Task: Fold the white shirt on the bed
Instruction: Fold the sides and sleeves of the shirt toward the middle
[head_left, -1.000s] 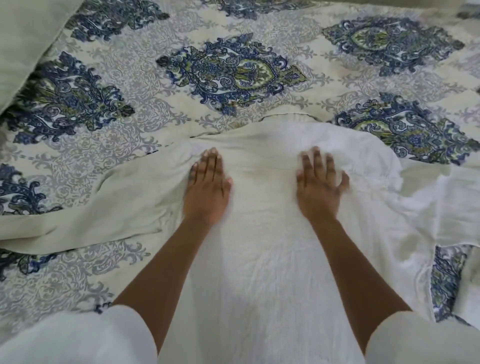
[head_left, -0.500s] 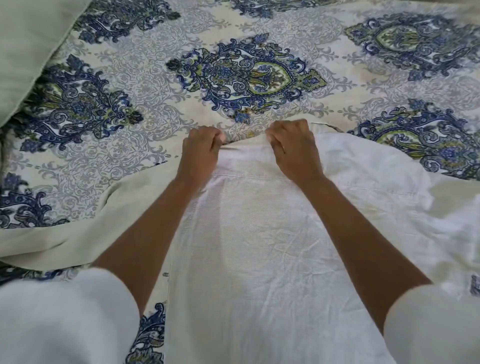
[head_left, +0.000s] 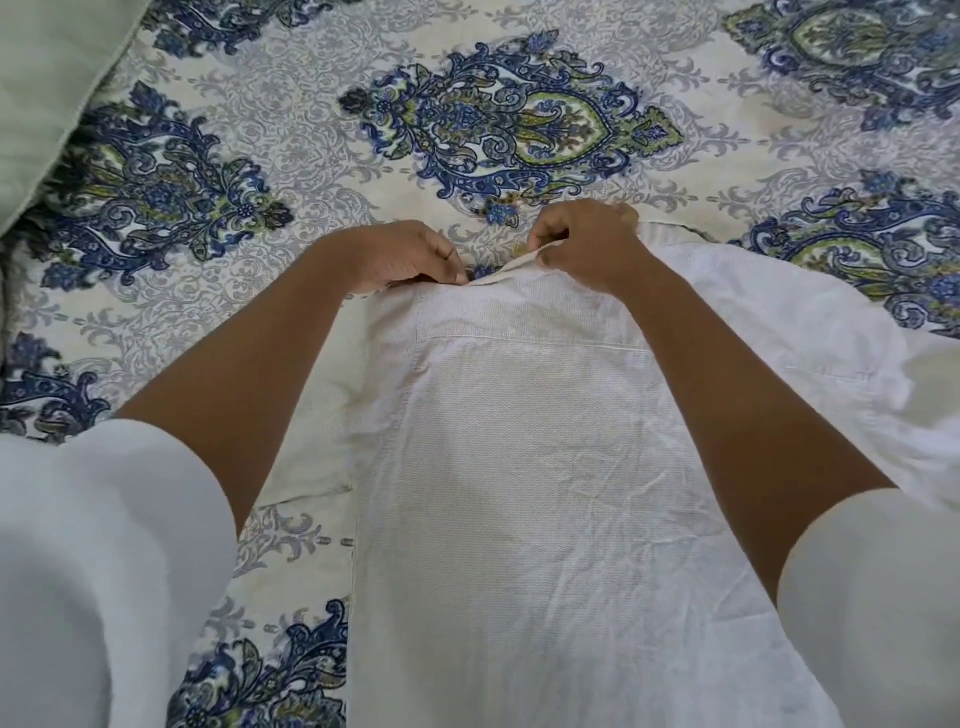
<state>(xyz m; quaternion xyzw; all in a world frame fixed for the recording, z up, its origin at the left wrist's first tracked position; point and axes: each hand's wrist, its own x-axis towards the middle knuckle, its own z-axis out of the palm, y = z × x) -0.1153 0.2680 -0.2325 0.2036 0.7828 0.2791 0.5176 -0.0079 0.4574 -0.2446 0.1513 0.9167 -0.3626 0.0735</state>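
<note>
One white shirt (head_left: 545, 493) of finely ribbed, creased cotton lies flat on the bedspread (head_left: 291, 130), a smooth cream fabric printed with blue-green medallions. At the shirt's far edge, two hands pinch its stiff collar: the left hand (head_left: 400, 254) with fingers curled shut on it, the right hand (head_left: 587, 244) likewise. A plain pale pillow (head_left: 47, 78) sits far left of the shirt.

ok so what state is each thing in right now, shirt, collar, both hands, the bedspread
white textured shirt: spread flat on the bed, creased, not yet folded
shirt collar: far edge pinched up by both hands
left hand: closed on the collar
right hand: closed on the collar
blue and green patterned bedspread: lying flat under the shirt
</note>
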